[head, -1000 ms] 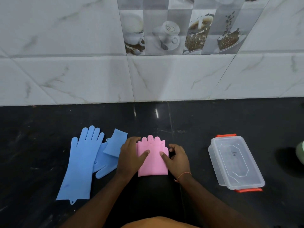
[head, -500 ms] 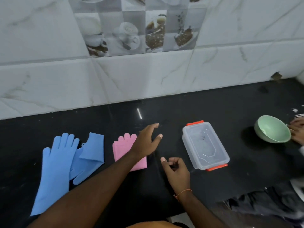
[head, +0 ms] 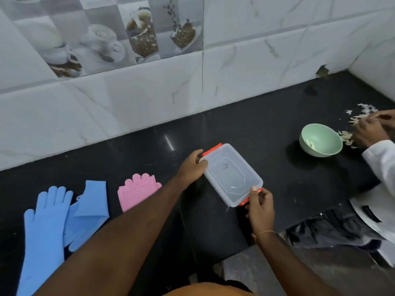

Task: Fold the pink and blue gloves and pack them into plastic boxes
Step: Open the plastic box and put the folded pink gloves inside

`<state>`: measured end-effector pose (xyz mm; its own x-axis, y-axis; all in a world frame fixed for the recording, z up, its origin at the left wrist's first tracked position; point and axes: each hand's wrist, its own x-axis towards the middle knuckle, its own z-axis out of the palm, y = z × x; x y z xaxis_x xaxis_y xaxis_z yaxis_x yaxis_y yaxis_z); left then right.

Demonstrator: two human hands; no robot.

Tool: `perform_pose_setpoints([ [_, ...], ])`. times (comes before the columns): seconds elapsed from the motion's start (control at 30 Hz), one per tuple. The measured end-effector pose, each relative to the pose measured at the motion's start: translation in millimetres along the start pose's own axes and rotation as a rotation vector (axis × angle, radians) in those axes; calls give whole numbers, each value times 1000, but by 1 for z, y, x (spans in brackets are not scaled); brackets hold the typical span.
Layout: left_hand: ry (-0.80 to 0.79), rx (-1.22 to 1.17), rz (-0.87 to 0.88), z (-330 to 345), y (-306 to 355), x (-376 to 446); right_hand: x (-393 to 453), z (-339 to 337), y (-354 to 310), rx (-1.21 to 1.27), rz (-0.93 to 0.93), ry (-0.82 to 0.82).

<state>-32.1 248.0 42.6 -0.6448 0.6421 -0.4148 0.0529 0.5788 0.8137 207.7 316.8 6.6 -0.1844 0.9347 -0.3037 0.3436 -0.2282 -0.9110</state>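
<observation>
- Left hand [head: 192,167], arm stretched forward, grips the far end of the plastic box [head: 232,175].
- Right hand [head: 260,207] pinches its near corner.

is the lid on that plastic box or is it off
On. The clear lid sits flat on the plastic box, orange clips at both ends. The left hand and right hand grip opposite ends.

Green bowl [head: 320,140] beside another person's hands [head: 370,130].
</observation>
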Motion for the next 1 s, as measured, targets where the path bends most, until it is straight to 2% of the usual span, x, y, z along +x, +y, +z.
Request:
perform_pose_setpoints([
  [0.17, 129, 148, -91, -25, -35, -35, 19, 13, -14, -48, -82, -197],
  [0.33, 227, 180, -166, -41, -71, -92, 28, 41, -35, -156, -197, -438],
  [0.5, 280, 18, -217, -37, -87, -133, 37, 77, -56, -316, -284, -623],
  [0.67, 335, -82, -249, -32, -97, -139, 37, 94, -67, -420, -381, -662],
  [0.87, 389, -120, -283, -31, -106, -138, 43, 98, -69, -465, -389, -668],
  [1.0, 358, -89, -309, -37, -108, -136, 49, 100, -66, -469, -354, -653],
])
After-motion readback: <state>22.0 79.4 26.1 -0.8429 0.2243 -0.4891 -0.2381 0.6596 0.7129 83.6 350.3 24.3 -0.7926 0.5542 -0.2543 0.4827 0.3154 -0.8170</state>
